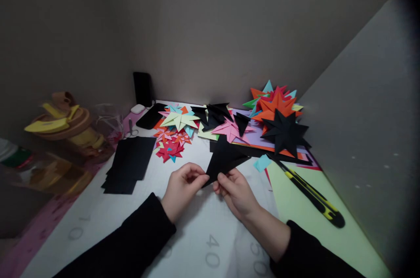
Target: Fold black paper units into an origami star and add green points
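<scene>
White tabletop [98,221] with printed numbers near the front edge, boxed in by grey walls at the far side and right. A pale green sheet [295,199] lies on the right part of it, with a yellow-and-black utility knife [311,197] lying diagonally across it. Far right, a heap of folded paper stars [274,103] in orange, red and teal, and a big black star [286,133] sits on the near side of the heap on purple and orange sheets. Centre far, loose black folded points [215,116], a pink star [229,129], a pale yellow-green star [179,119] and small red and orange stars [170,144] just near of it. Left of centre, a stack of black paper squares [128,164] lying flat. Far left, off the white surface, a wooden item with yellow pieces [62,120], blurry. Dark phone [151,115] flat at the far edge, small white case [138,108] beside it, small scissors [131,129] just near of those. Both arms in black sleeves. The left hand [180,190] and right hand [236,192] are close together near the middle, just above the tabletop, holding one black folded paper triangle [225,158]. Left-hand fingers pinched together on its near left corner; right-hand fingers pinched on the near edge just beside. The triangle's tip points far-right. A small teal scrap [261,163] lies just right of it.
</scene>
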Motion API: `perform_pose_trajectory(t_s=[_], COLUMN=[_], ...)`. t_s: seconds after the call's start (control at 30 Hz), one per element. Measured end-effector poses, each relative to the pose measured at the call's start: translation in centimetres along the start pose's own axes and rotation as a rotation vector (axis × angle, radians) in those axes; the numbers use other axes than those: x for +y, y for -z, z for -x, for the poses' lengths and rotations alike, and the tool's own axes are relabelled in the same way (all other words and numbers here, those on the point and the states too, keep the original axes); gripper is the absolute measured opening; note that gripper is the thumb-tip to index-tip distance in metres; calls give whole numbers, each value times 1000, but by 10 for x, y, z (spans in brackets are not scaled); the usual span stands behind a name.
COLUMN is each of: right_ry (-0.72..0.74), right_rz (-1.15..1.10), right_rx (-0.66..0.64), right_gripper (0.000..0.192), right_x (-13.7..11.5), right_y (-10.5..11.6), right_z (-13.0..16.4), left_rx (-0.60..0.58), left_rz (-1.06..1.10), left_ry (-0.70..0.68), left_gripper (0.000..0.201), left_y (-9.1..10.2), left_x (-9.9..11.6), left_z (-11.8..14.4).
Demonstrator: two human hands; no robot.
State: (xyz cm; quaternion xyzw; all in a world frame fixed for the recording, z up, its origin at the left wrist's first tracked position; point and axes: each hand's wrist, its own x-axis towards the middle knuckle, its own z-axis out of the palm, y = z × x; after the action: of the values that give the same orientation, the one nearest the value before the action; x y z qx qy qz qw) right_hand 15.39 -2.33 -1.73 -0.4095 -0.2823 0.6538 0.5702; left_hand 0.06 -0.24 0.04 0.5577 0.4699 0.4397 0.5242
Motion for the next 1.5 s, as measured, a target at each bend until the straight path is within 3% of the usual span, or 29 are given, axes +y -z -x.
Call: perform_pose_trajectory(t_s=[0.17, 0.3, 0.47, 0.93, 1.2, 1.37, 1.5], right_ry=[22, 5, -25, -40, -132, -133, -149], right_rz=[135, 165, 202, 325, 465, 537, 549], right_rx=[-45, -76, -105, -73, -107, -138, -185], right_gripper=[32, 30, 31, 31, 26, 19, 16], right_x=[4, 7, 8, 9, 3, -1, -3], right_y=[4, 8, 10, 11, -2, -6, -8], right_z=[0, 0, -1, 0, 4, 6, 7], left_rx=[-140, -225, -236, -206, -119, -96, -2], left_rz=[248, 289, 296, 170, 333, 259, 202], left_ry=[214, 271, 296, 208, 221, 204, 169], left_gripper=[27, 23, 25, 28, 26, 23, 21], left_y=[0, 1, 2, 2, -5, -6, -4], left_x=[1, 3, 2, 0, -2, -2, 2], left_z=[-3, -3, -3, 0, 3, 2, 0])
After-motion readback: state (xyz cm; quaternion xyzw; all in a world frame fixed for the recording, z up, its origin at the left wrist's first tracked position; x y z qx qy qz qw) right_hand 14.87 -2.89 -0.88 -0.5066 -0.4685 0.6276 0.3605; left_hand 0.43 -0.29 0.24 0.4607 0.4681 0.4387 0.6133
